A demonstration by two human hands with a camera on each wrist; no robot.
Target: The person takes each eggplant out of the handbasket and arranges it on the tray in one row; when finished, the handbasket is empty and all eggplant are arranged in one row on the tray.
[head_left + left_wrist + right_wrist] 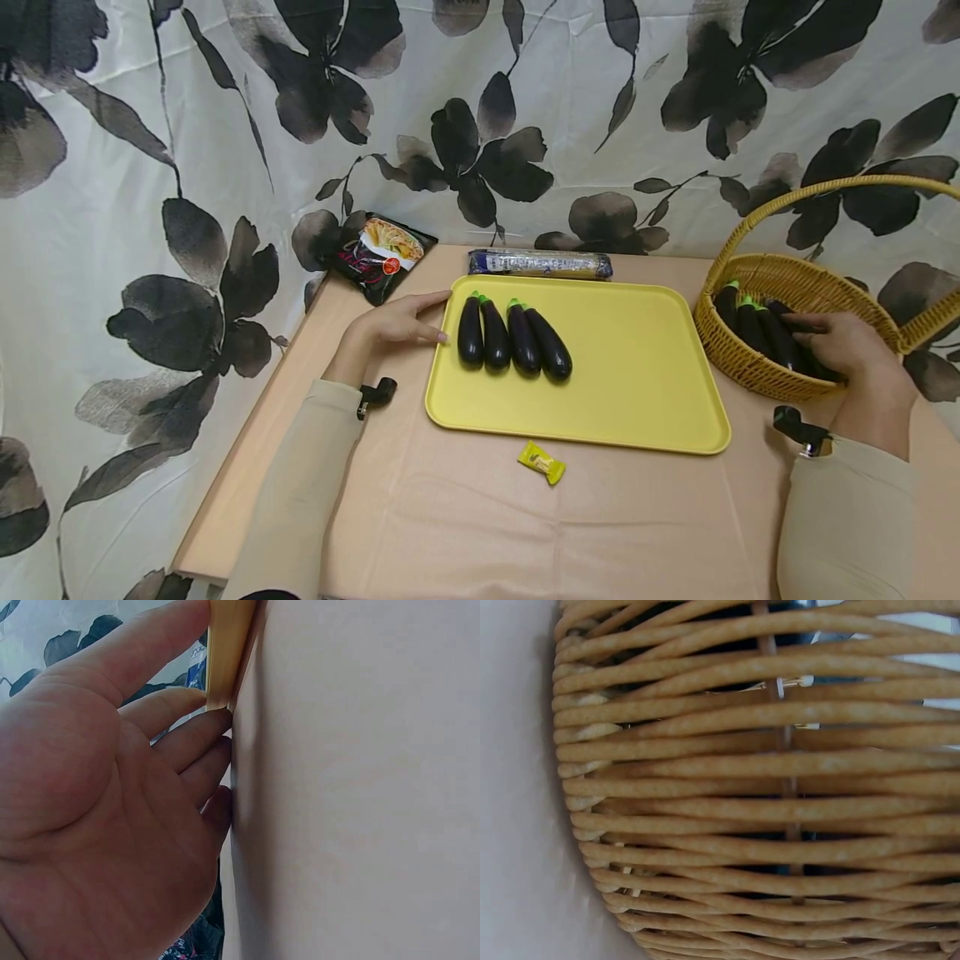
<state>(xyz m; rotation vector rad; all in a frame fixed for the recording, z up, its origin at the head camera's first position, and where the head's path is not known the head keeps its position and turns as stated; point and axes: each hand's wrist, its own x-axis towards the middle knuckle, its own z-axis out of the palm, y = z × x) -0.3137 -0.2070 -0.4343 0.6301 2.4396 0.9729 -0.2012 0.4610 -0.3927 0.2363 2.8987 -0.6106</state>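
Note:
Several glossy dark purple eggplants (525, 342) lie side by side at the left of a yellow tray (637, 375). My left hand (393, 325) touches the tray's left edge, thumb and fingertips against the rim (229, 652), the fingers fairly straight and the palm bare. On the right, my right hand (851, 346) reaches over the near rim of a wicker basket (757, 375). Its fingers lie on more eggplants (757, 329) inside; whether they grip one I cannot tell. The right wrist view is filled by the basket's woven side (780, 765), which hides the hand.
Behind the tray lies a long blue and clear packet (540, 264). A black food packet (384, 254) rests at the back left corner of the table. In front of the tray is a small yellow wrapped sweet (542, 462). The basket's tall handle (825, 185) arches over it.

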